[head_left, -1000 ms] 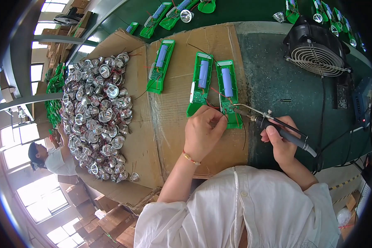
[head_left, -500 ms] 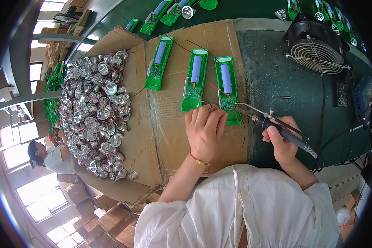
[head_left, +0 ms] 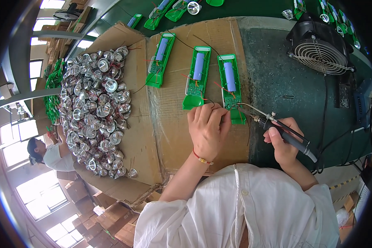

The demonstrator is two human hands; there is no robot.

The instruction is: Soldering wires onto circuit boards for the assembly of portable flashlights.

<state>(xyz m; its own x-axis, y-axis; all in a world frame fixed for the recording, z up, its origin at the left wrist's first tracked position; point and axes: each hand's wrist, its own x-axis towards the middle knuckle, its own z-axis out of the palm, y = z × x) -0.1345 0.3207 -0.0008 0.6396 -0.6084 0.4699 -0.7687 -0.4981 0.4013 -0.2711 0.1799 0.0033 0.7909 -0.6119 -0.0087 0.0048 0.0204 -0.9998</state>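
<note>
My right hand [head_left: 286,140] grips a black soldering iron [head_left: 282,131] that has a thin metal feed tube alongside. The iron's tip points at the circuit board in the lower part of the rightmost green housing [head_left: 238,117]. My left hand [head_left: 208,130] is closed in a pinch at that housing's left side, with a thin black wire [head_left: 211,100] running into its fingers; the fingertips are partly hidden. Beside it lies another green housing [head_left: 193,102] with a purple cylindrical battery [head_left: 199,67]. A third green housing [head_left: 155,79] lies farther left, also with a battery and red wires.
A large pile of silver reflector cups [head_left: 97,111] covers the cardboard [head_left: 142,136] on the left. A black fan with a wire grille [head_left: 320,57] stands at the back right, near a blue box [head_left: 363,101]. More green housings [head_left: 153,22] line the far side. Another person [head_left: 53,155] sits at far left.
The whole view has shifted slightly. Both hands keep nearly the same pose, with the soldering iron still at the rightmost housing's board.
</note>
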